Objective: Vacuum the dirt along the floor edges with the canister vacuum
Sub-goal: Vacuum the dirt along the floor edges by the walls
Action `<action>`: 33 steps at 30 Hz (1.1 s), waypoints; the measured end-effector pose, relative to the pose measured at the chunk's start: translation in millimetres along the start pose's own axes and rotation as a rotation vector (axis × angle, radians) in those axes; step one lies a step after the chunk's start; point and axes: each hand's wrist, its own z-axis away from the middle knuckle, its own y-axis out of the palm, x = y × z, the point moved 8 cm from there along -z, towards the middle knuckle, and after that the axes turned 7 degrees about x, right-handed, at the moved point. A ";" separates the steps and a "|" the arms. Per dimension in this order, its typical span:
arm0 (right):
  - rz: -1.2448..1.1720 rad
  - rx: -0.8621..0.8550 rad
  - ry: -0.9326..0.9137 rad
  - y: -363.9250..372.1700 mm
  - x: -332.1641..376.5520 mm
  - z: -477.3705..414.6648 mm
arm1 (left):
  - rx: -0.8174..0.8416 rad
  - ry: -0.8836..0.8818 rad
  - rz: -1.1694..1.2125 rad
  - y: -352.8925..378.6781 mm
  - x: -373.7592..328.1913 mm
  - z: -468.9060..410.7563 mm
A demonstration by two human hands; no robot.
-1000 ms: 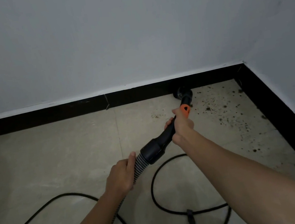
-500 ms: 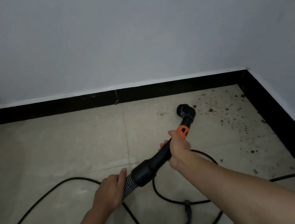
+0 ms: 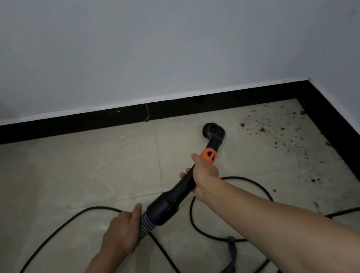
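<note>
A black vacuum wand with an orange collar ends in a round black nozzle on the beige tiled floor. My right hand grips the wand just below the orange collar. My left hand holds the ribbed grey hose where it joins the wand. Dark dirt crumbs lie scattered to the right of the nozzle, toward the corner. The canister is out of view.
A black skirting board runs along the back wall and another down the right wall, meeting at the corner. A black power cord loops over the floor beneath my arms, with a grey strap on it.
The nozzle has pulled back from the skirting board toward me and sits out on the tile. Both hands drew back with the wand and kept their hold.
</note>
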 end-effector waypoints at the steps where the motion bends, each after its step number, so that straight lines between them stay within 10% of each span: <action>1: -0.017 -0.027 -0.017 -7.6 5.7 -1.8 | 0.015 0.013 0.018 3.6 -7.8 -2.4; 12: 0.182 0.148 0.032 21.8 8.2 -6.6 | 0.028 -0.016 0.060 15.0 6.5 -0.1; 26: -0.460 -0.259 -0.067 -110.7 42.1 11.7 | 0.105 0.197 -0.212 28.8 -132.6 -66.4; 33: -0.492 -0.182 -0.093 -118.3 78.0 -3.9 | 0.198 0.260 -0.178 45.2 -166.1 -80.9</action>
